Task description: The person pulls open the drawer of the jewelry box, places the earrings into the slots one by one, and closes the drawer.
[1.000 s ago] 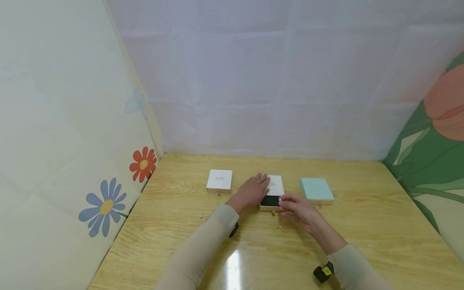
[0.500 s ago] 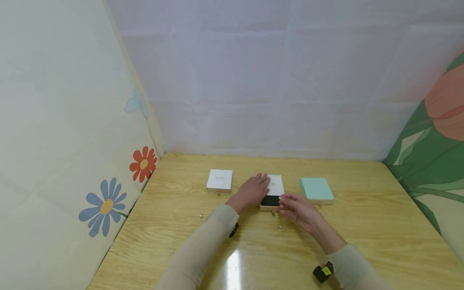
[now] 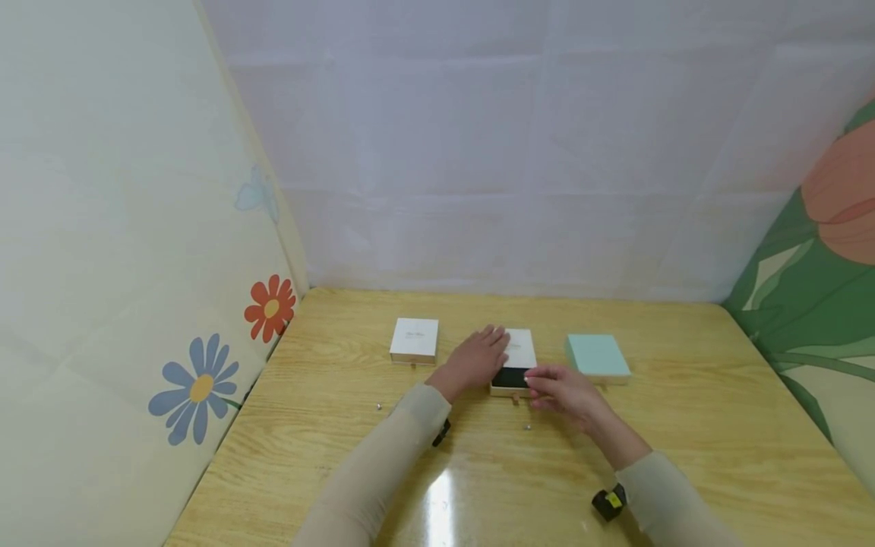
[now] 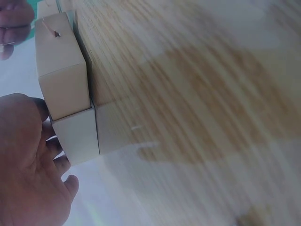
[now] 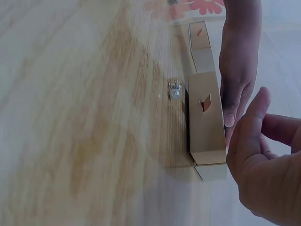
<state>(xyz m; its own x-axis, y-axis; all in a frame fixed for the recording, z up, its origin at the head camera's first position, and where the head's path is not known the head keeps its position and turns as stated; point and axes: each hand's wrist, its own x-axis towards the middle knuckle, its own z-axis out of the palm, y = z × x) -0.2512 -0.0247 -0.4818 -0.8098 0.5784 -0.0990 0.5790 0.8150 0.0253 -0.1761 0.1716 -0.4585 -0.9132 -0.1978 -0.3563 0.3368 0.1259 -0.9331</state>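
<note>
A white drawer box (image 3: 522,348) stands mid-table, its drawer pulled partway out and showing a black lining (image 3: 510,377). On top of its white sleeve rests my left hand (image 3: 472,361), fingers fairly straight. At the drawer's right side, my right hand (image 3: 566,395) pinches a tiny pale, shiny piece (image 3: 526,378) between thumb and fingertips; its kind is too small to tell. A ribbon tab (image 5: 206,103) hangs from the drawer front. Before the box lies a small silver piece of jewellery with a pearl-like bead (image 5: 175,92).
To the left stands another white box (image 3: 415,339), closed. A mint-green box (image 3: 598,355) is on the right. A second tiny shiny piece (image 3: 379,407) lies on the wooden table (image 3: 328,456) at the left. Walls with printed cloth border the table.
My right hand's fingertips have shifted very slightly over the black lining, still pinching the tiny piece. The left hand and the boxes stay in place.
</note>
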